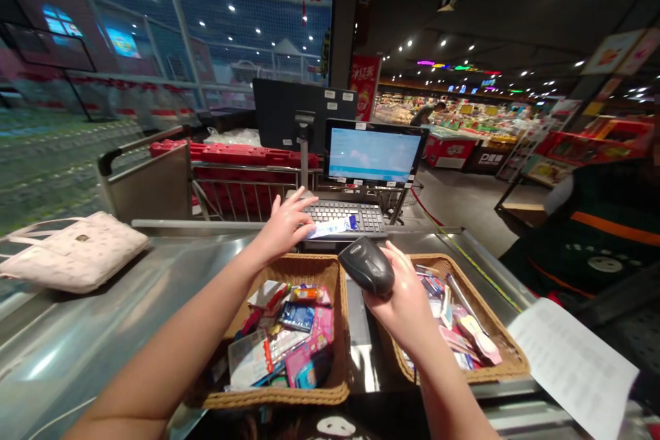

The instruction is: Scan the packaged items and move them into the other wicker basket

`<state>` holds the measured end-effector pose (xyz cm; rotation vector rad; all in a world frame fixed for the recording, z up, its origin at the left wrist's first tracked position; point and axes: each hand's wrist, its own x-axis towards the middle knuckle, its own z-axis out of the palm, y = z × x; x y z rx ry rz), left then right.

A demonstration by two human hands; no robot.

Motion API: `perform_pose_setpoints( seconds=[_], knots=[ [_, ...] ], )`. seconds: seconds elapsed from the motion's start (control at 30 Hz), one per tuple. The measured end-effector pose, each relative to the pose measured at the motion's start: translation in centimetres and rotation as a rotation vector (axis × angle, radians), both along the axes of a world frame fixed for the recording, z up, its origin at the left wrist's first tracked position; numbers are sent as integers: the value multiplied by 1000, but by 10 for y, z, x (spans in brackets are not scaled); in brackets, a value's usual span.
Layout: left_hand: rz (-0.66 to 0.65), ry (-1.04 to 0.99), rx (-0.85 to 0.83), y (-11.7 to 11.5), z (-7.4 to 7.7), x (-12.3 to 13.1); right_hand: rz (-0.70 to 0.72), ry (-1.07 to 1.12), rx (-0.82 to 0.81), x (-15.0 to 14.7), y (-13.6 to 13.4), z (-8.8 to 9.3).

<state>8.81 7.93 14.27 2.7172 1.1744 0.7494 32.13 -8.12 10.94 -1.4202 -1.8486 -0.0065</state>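
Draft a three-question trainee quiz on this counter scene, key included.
1. What does the right hand hold?
2. True or false: the pale pink patterned handbag lies inside a brown woven basket.
3. Fill in: the left hand is at the left end of a dark rectangular ____.

Key:
1. A black plastic handheld scanner.
2. False; the handbag lies on the grey metal counter, left of the nearer basket.
3. Keyboard.

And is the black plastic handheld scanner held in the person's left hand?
No, the right hand holds the black plastic handheld scanner, while the left hand is at the dark computer keyboard.
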Motion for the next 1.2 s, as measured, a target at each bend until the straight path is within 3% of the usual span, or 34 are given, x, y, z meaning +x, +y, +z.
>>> perform_pose_setpoints(
  seconds=[0.33,0.53,0.63,0.8,1.03,1.2],
  knots=[
    [55,3,-40,-2,-11,-36,61,3,-101,-26,-2,-4],
    [97,24,-113,-4,-29,-52,60,-12,-142,-27,-3,-16],
    [85,56,-162,-8,-46,-56,48,-14,-130,-23,-5,-20],
    [34,154,-307,-22,-87,-60,30,-45,-104,-17,-8,-27],
    [-36,266,-465,-47,-142,-61,52,-11,-203,-18,-15,-30],
    [-68,398,-524,-65,-169,-56,38,20,-242,-12,-17,-33]
  ],
)
